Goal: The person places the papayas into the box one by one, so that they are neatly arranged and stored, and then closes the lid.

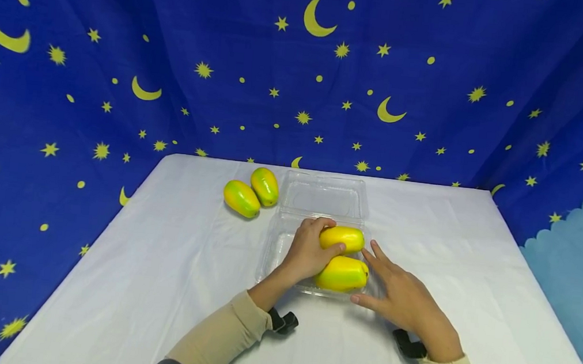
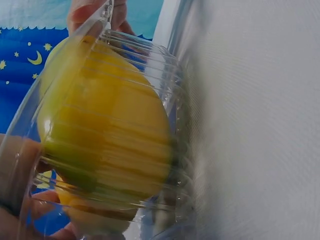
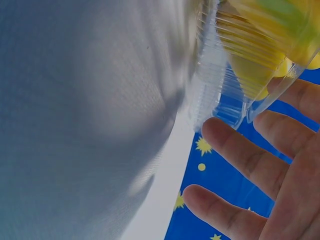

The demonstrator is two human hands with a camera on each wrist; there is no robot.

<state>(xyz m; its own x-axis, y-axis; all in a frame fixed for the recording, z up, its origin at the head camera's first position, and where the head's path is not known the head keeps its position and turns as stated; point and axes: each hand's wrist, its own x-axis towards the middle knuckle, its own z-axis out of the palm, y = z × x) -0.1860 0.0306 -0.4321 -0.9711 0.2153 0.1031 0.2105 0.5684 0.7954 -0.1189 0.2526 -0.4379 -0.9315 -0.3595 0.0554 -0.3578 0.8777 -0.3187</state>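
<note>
An opened clear plastic clamshell box point(image 1: 272, 255) lies on the table, two yellow-green mangoes in the right part of its base. My left hand point(image 1: 313, 247) grips the far mango point(image 1: 346, 239), its thumb on the near side and fingers round the far left. Nearer me sits the other mango point(image 1: 342, 274), seen large through the ribbed wall in the left wrist view. Beside the box's right edge is my right hand point(image 1: 400, 290), fingers spread and fairly straight. In the right wrist view, some of those fingertips point(image 3: 267, 120) are right at the box's rim.
Two more yellow-green mangoes point(image 1: 241, 198) lie together left of the box's lid point(image 1: 324, 196), which is folded back toward the far edge. A white cloth point(image 1: 183, 288) covers the table. Behind it hangs a blue curtain point(image 1: 261, 46) with moons and stars.
</note>
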